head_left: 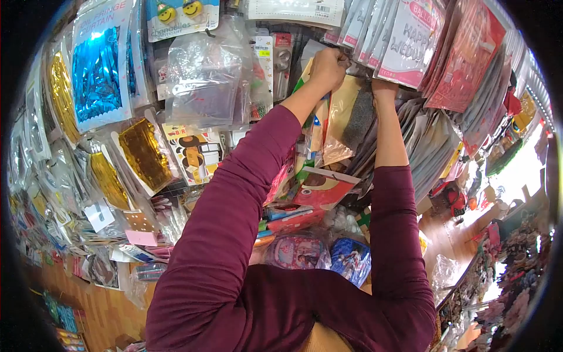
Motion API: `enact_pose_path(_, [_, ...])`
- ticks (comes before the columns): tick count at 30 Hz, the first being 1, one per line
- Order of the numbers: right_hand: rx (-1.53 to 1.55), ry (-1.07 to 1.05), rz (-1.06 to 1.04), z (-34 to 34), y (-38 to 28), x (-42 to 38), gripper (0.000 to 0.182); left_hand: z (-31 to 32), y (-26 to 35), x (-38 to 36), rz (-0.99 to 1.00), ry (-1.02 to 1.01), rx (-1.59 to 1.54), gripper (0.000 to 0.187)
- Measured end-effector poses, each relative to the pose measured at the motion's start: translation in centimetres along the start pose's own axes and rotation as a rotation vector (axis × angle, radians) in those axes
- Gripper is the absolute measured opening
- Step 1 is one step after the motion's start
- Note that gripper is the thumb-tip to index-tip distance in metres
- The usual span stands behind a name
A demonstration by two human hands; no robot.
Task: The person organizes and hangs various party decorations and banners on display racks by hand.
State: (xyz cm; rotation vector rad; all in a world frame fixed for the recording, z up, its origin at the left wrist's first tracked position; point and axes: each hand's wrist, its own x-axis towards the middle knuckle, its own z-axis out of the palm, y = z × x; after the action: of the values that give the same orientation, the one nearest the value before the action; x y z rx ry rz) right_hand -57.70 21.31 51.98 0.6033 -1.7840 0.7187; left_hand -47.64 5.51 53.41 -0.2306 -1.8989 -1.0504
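Both arms, in maroon sleeves, reach up to a wall of hanging packets. My left hand (328, 70) is closed at the top of a clear packet with gold and dark grey contents (346, 117); what its fingertips pinch is too small to make out. My right hand (385, 91) is raised beneath a white and pink balloon packet (410, 44), which hides its fingers. Grey-edged packets (422, 141) hang close beside my right forearm. A red packet with a cartoon eye (325, 189) lies tilted below, between the forearms.
Blue fringe curtain (98, 73) and gold foil packets (145, 154) hang at the left. Clear bags (205, 82) hang left of my left hand. Red packets (466, 64) hang at the upper right. Below are a pink bag (293, 252) and a blue bag (350, 258).
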Motion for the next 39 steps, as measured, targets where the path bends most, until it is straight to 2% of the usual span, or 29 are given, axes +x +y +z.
enact_pose_path(3, [-0.091, -0.057, 0.038, -0.4, 0.0, 0.3, 0.043, 0.4, -0.5, 0.1, -0.026, 0.007, -0.133, 0.023])
enact_pose_path(5, [0.088, -0.009, 0.120, -0.9, -0.8, 0.2, 0.043, 0.8, -1.1, 0.3, -0.020, 0.013, -0.156, 0.021])
enact_pose_path(6, [0.087, -0.009, 0.122, -0.9, -0.8, 0.2, 0.043, 0.7, -1.1, 0.3, -0.016, 0.024, -0.181, 0.020])
enact_pose_path(8, [-0.061, 0.003, -0.004, -0.9, -0.9, 0.3, 0.041, 0.9, -1.0, 0.4, -0.026, 0.024, -0.153, 0.019])
enact_pose_path(10, [-0.081, -0.007, 0.030, 0.0, -0.1, 0.5, 0.042, 1.3, -1.3, 0.7, -0.036, 0.026, -0.125, 0.017])
enact_pose_path(12, [-0.099, -0.014, 0.061, 0.3, 0.1, 0.7, 0.044, 1.7, -1.9, 1.1, -0.102, 0.006, -0.244, 0.014])
enact_pose_path(16, [0.021, 0.038, 0.062, 0.2, -0.7, 1.1, 0.045, 1.8, -2.1, 1.2, -0.073, 0.054, -0.310, 0.012])
enact_pose_path(18, [0.053, 0.045, 0.080, 0.0, -1.1, 1.3, 0.045, 1.5, -1.4, 1.1, -0.125, 0.042, -0.185, 0.012])
enact_pose_path(20, [-0.164, -0.049, 0.053, -0.3, -1.6, 1.5, 0.045, 1.2, -0.7, 1.1, -0.103, 0.062, -0.137, 0.013])
enact_pose_path(22, [-0.152, -0.035, 0.027, -0.2, -1.9, 1.4, 0.045, 0.7, 0.3, 1.0, -0.080, 0.084, -0.087, 0.015])
enact_pose_path(24, [-0.138, -0.020, -0.001, -0.2, -2.1, 1.5, 0.044, 0.3, 1.1, 1.0, -0.274, 0.008, -0.029, 0.017])
enact_pose_path(27, [-0.146, -0.074, 0.004, -0.3, -2.0, 1.7, 0.044, 0.1, 1.8, 0.9, -0.327, 0.005, 0.078, 0.019])
enact_pose_path(30, [-0.003, -0.065, 0.058, -0.4, -2.0, 1.5, 0.043, 0.1, 1.6, 0.8, -0.308, 0.002, 0.036, 0.019])
enact_pose_path(37, [0.035, -0.104, 0.054, -0.4, -1.7, 1.9, 0.069, 0.6, 0.5, 1.0, -0.292, -0.001, 0.018, 0.019])
enact_pose_path(39, [0.042, -0.115, 0.051, -0.4, -1.7, 1.7, 0.073, 0.5, 0.5, 0.8, -0.201, 0.027, 0.088, 0.019])
